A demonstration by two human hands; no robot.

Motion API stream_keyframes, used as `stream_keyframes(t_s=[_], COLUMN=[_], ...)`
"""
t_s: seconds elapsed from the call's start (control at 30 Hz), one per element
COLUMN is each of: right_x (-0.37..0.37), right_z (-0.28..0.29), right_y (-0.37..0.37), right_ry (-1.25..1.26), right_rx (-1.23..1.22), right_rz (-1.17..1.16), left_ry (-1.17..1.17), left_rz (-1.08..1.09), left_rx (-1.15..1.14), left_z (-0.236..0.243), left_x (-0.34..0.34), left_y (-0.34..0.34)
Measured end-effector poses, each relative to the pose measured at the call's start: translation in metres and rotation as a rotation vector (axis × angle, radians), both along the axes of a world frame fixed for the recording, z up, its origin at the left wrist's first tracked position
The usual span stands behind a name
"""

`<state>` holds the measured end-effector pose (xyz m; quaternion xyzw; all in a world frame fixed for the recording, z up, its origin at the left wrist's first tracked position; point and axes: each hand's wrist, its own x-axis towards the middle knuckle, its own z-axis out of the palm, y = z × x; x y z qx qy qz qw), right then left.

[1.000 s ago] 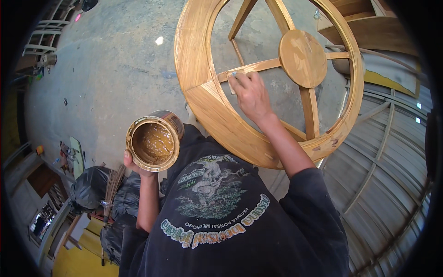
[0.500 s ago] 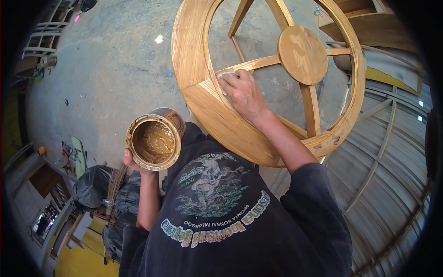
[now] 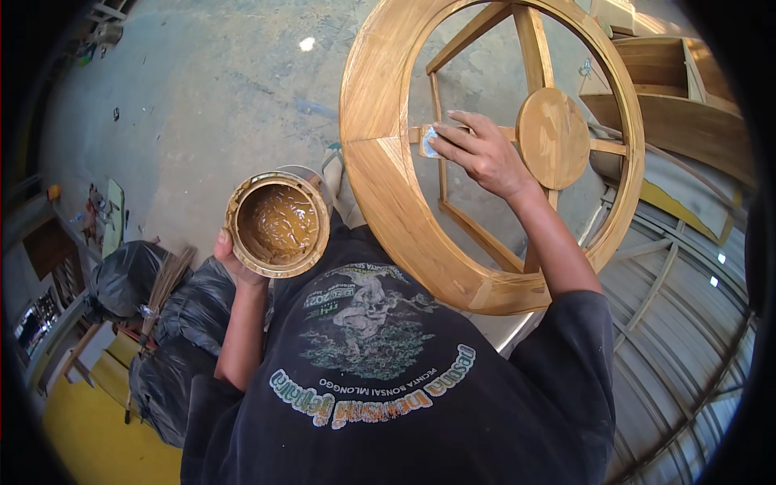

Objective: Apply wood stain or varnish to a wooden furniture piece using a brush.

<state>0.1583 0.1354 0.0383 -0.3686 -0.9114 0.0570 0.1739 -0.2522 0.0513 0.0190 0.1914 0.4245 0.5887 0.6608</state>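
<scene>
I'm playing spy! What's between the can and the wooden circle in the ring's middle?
In the head view, from can to circle: the wooden ring's wide rim, a thin wooden bar with floor behind, then the right hand.

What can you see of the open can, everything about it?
The can is round and looks like metal, lidless, its mouth tilted toward the camera. Brown smears mark the rim; inside is glossy, wet-looking brown paste. The left hand holds it at its lower left, left of the round wooden frame.
</scene>
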Motion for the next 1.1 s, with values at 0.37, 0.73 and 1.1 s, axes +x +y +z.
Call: stream_keyframes(t_s=[0.37, 0.73, 1.1], right_x=[-0.017, 0.004, -0.069], right_z=[-0.001, 0.017, 0.028], right_y=[0.022, -0.006, -0.054], right_ry=[-0.171, -0.176, 0.538], right_rx=[-0.201, -0.224, -0.321], right_rz=[0.146, -0.173, -1.038], left_ry=[0.022, -0.055, -0.380], left_rz=[0.022, -0.184, -0.338], left_rx=[-0.007, 0.034, 0.011], left_z=[-0.004, 0.018, 0.013], left_x=[-0.002, 0.003, 0.100], left_y=[-0.016, 0.023, 0.198])
